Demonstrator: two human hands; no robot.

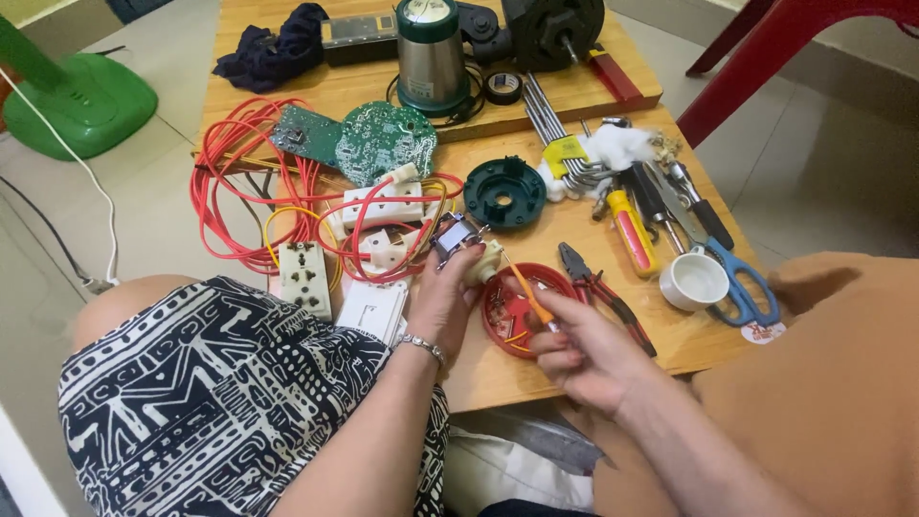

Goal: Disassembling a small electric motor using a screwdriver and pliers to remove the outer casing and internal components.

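Seen from above, a person sits at a low wooden surface point(574, 91) crowded with electrical parts. The left hand point(442, 299) grips a small cream-coloured part with a metal switch mechanism point(464, 244), holding it just above the near edge of the surface. The right hand point(584, 354) is closed around a thin orange-handled screwdriver point(529, 295), whose tip points up and left to the held part. Directly beneath the screwdriver sits a red round lid point(507, 321) holding small pieces. Just right of it lie red-handled pliers point(598, 287), a white cup point(694, 280) and blue scissors point(742, 278). To the left are white sockets point(383, 203) tangled in red wires point(239, 182). Farther away lie a green circuit board point(383, 139), a dark green round cap point(504, 191) and a metal jug base point(431, 57).
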